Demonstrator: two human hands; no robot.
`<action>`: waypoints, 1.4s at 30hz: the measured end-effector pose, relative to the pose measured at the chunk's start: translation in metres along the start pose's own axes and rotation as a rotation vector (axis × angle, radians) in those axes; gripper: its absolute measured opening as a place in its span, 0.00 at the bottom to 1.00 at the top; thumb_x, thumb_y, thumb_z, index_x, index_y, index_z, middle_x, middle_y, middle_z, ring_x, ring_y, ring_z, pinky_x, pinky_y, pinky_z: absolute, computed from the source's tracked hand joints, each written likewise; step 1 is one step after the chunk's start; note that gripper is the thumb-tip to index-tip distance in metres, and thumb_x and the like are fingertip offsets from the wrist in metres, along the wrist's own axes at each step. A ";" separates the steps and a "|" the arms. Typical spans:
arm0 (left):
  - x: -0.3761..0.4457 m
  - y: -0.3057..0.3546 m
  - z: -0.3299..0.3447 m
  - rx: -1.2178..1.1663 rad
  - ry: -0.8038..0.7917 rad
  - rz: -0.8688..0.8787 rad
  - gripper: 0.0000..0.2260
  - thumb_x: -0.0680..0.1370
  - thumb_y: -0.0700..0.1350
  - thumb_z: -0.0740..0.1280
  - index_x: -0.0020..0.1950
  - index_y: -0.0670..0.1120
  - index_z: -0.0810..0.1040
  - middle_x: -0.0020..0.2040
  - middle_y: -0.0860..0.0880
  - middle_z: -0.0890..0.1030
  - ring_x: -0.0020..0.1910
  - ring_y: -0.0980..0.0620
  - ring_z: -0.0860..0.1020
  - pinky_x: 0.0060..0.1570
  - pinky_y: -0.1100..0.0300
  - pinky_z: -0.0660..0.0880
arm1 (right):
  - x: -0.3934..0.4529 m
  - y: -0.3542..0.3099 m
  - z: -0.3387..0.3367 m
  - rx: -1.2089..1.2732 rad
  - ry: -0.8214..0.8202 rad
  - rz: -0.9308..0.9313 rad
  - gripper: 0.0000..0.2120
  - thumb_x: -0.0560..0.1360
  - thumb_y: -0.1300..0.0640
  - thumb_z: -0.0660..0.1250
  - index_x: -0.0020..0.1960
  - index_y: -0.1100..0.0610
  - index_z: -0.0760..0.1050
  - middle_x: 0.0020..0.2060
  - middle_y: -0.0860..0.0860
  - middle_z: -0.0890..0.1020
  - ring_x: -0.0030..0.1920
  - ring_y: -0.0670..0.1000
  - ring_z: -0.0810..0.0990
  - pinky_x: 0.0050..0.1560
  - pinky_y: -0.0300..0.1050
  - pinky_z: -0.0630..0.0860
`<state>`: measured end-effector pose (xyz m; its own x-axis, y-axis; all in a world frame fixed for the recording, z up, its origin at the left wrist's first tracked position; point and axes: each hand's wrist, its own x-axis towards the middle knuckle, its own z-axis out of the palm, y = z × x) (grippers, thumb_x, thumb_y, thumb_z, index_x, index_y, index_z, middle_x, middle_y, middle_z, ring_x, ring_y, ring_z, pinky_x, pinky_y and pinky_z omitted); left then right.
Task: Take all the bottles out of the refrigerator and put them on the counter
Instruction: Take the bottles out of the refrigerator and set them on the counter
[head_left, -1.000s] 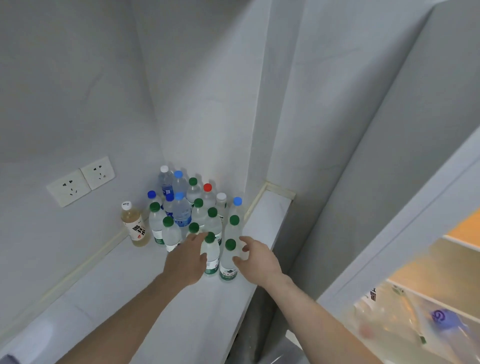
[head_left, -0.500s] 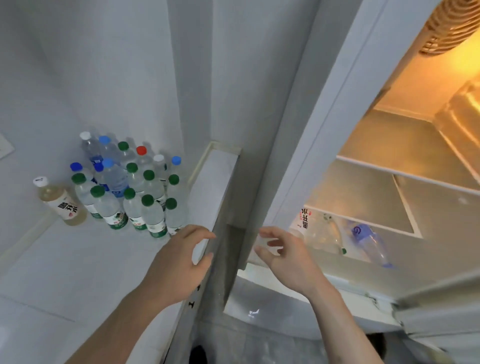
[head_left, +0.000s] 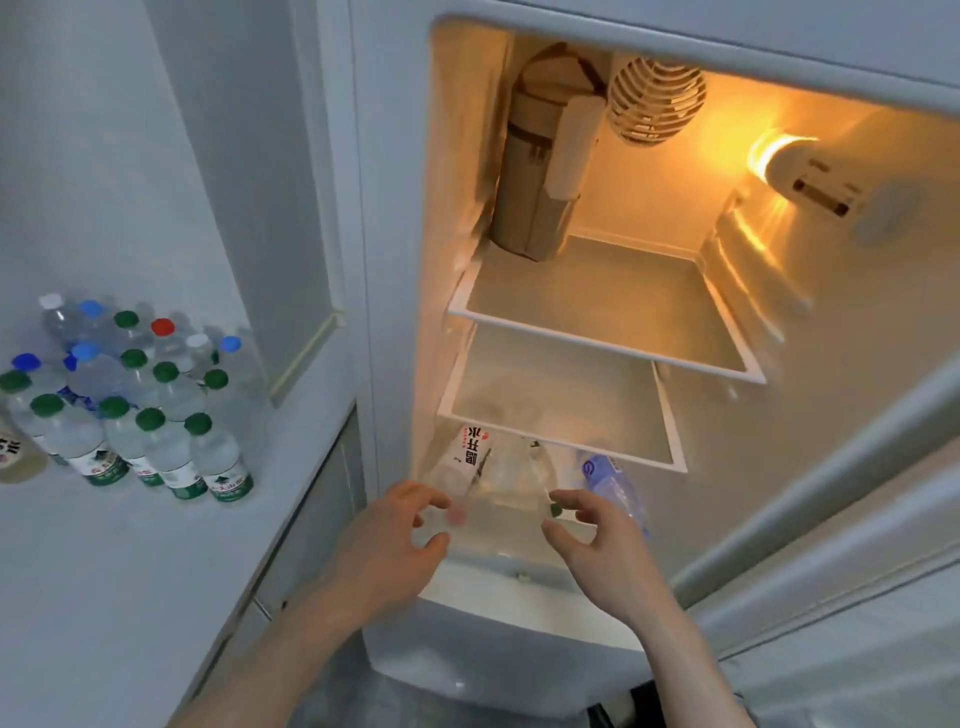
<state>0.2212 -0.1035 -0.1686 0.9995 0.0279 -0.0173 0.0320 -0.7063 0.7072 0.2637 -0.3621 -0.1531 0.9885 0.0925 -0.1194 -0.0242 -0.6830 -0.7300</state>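
The refrigerator (head_left: 395, 260) stands open and lit. On its bottom level lie three clear bottles: one with a white label and a red cap (head_left: 465, 457), one with a green cap (head_left: 519, 483), and one with a blue label (head_left: 610, 480). My left hand (head_left: 387, 545) hovers at the fridge's front edge, fingers loosely curled near the red cap, holding nothing. My right hand (head_left: 597, 551) reaches in beside the green cap, fingers spread and empty. Several bottles (head_left: 135, 410) with green, blue, red and white caps stand clustered on the white counter (head_left: 114, 597) at the left.
Two bare glass shelves (head_left: 597, 332) sit above the bottles. A tall grey wrapped cylinder (head_left: 540, 171) stands at the fridge's back left beside a round fan grille (head_left: 657, 101). The open door (head_left: 831, 519) runs along the right. A yellowish drink bottle (head_left: 18, 457) stands at the counter's left edge.
My view swung from the counter's bottle cluster to the open fridge. Both hands left the counter and moved right and forward into the fridge's bottom level.
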 end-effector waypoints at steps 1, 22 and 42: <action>0.001 0.007 0.008 0.014 -0.003 -0.031 0.11 0.78 0.52 0.69 0.59 0.62 0.75 0.55 0.67 0.69 0.51 0.63 0.75 0.49 0.65 0.75 | 0.000 0.008 -0.009 0.003 -0.006 -0.002 0.13 0.75 0.46 0.72 0.59 0.41 0.79 0.55 0.32 0.79 0.57 0.35 0.75 0.59 0.40 0.73; 0.141 0.050 0.100 0.377 -0.359 -0.226 0.20 0.76 0.51 0.66 0.67 0.51 0.77 0.65 0.51 0.78 0.63 0.48 0.77 0.61 0.53 0.76 | 0.062 0.085 -0.018 -0.096 -0.100 0.146 0.19 0.77 0.41 0.68 0.65 0.46 0.77 0.60 0.43 0.80 0.52 0.45 0.78 0.52 0.41 0.73; 0.179 0.074 0.101 0.915 -0.803 -0.187 0.17 0.83 0.41 0.63 0.71 0.40 0.75 0.71 0.42 0.75 0.71 0.44 0.74 0.67 0.54 0.71 | 0.151 0.097 0.004 -0.269 -0.395 0.328 0.19 0.80 0.56 0.61 0.70 0.57 0.74 0.66 0.55 0.78 0.65 0.58 0.76 0.65 0.52 0.76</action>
<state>0.4031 -0.2217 -0.1908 0.6901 -0.0327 -0.7230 -0.1546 -0.9826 -0.1031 0.4104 -0.4114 -0.2444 0.8036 0.0729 -0.5907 -0.2306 -0.8768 -0.4220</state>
